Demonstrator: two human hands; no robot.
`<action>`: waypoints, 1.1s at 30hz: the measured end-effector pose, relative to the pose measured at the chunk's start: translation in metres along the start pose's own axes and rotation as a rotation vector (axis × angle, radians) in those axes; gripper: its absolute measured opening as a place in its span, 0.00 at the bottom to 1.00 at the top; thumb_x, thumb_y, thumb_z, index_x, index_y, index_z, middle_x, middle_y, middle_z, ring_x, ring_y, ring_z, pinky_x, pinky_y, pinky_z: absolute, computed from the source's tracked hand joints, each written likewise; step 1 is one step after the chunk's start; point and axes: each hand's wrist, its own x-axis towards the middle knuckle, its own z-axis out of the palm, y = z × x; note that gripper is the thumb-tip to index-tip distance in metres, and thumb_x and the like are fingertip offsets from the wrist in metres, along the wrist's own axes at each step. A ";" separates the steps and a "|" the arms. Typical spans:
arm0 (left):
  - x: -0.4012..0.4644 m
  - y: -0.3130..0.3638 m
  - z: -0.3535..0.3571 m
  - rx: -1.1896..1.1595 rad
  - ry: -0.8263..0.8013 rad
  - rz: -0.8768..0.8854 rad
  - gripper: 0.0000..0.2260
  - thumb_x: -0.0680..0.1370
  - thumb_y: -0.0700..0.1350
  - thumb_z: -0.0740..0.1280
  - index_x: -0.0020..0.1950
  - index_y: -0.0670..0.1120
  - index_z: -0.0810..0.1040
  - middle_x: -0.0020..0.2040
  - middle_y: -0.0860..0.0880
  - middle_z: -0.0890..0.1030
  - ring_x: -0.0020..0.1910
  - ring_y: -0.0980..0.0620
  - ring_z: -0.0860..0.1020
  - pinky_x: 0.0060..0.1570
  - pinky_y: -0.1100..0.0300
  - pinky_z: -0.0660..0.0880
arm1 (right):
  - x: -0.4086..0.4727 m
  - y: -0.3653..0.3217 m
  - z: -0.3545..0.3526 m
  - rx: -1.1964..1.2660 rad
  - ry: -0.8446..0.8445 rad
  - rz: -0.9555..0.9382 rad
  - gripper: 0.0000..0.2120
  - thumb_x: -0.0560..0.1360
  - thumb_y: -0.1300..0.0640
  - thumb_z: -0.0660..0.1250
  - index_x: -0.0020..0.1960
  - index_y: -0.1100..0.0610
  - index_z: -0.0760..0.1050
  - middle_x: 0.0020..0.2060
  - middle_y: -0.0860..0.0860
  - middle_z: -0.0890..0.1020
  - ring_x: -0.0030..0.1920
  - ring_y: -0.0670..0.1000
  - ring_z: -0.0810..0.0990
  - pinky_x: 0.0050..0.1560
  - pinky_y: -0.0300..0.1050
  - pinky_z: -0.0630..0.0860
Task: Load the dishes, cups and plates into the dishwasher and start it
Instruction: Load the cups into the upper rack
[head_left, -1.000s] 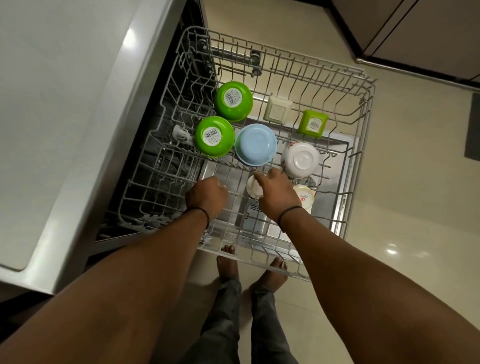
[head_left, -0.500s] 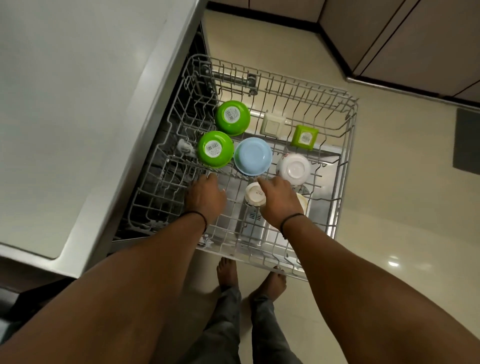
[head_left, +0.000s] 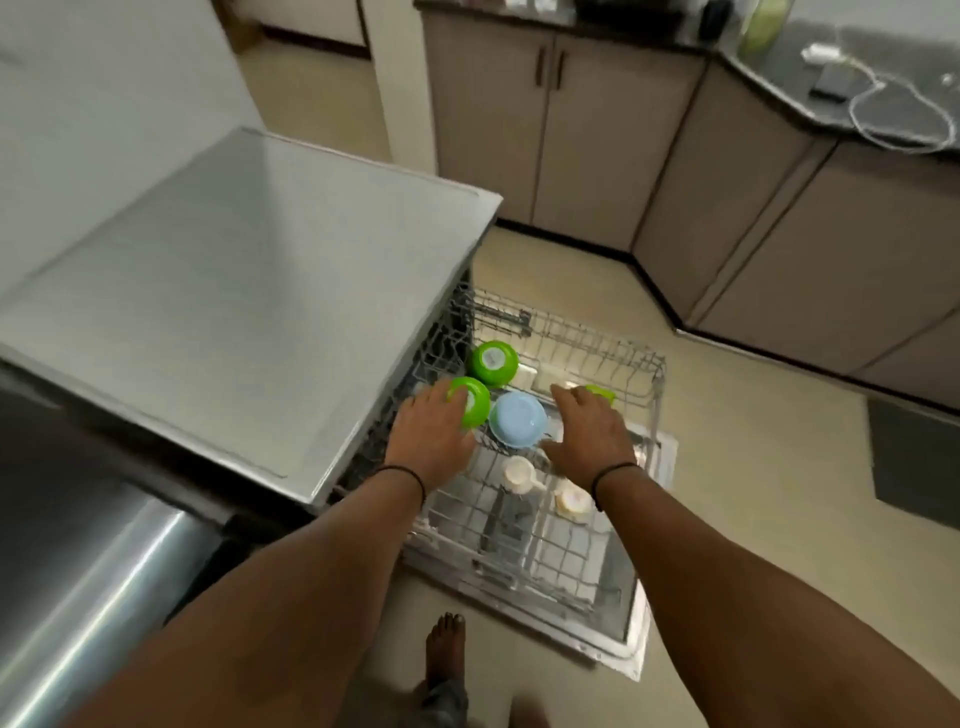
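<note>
Both hands spread flat over the pulled-out upper rack (head_left: 655, 364), gripping nothing: left hand (head_left: 431, 434) partly over a green bowl (head_left: 474, 401), right hand (head_left: 589, 427) beside the blue bowl (head_left: 518, 419). Risk judged: upturned bowls and cup (head_left: 518, 474) toppled by a hard shove inward.

Beige tile floor (head_left: 753, 467). Beyond it: taupe base cabinets (head_left: 597, 145) w/ dark countertop (head_left: 810, 98), white cable (head_left: 898, 109) on top. Dark mat (head_left: 914, 457) rt of floor.

Pulled-out wire rack (head_left: 652, 395), 2 upturned green bowls (head_left: 496, 362), blue bowl (head_left: 518, 419), 2 pale cups (head_left: 518, 474)
</note>
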 end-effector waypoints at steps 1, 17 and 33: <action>-0.007 -0.001 -0.018 0.004 0.046 -0.020 0.29 0.75 0.55 0.65 0.73 0.47 0.65 0.73 0.43 0.65 0.69 0.41 0.69 0.65 0.48 0.68 | 0.000 -0.010 -0.014 -0.011 0.015 -0.039 0.36 0.71 0.45 0.71 0.74 0.54 0.63 0.66 0.56 0.72 0.63 0.59 0.71 0.61 0.52 0.70; -0.363 -0.201 -0.176 0.133 0.583 -0.974 0.19 0.76 0.53 0.65 0.64 0.46 0.71 0.59 0.45 0.74 0.58 0.44 0.73 0.58 0.51 0.70 | -0.092 -0.377 -0.029 0.030 0.034 -0.993 0.32 0.75 0.42 0.67 0.74 0.55 0.64 0.67 0.55 0.73 0.65 0.58 0.70 0.65 0.52 0.68; -0.582 -0.284 -0.129 -0.373 0.476 -1.221 0.34 0.68 0.73 0.63 0.63 0.49 0.72 0.55 0.49 0.76 0.48 0.52 0.74 0.48 0.54 0.74 | -0.216 -0.574 0.058 -0.064 -0.612 -1.313 0.37 0.63 0.29 0.71 0.65 0.45 0.69 0.56 0.45 0.76 0.54 0.48 0.76 0.57 0.48 0.75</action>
